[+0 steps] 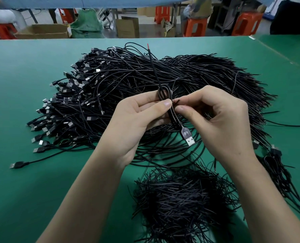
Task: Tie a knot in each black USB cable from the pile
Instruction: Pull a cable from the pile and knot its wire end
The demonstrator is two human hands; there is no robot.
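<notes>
Green table [40, 88] carries the cable pile [128, 76]. Above that pile, left hand [137, 118] and right hand [219, 120] both pinch one looped cable [176, 119], seemingly half-knotted.

A factory workshop: green workbench [32, 81], cartons [128, 27], orange stools [195, 27] (cables [145, 71] heaped).

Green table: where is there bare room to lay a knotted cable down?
Bare green table mat lies left of the big pile of black USB cables, beyond its far edge, and at the far right. Crowded: the centre, the smaller black wire heap near the front, and the cable bunch at right.
</notes>
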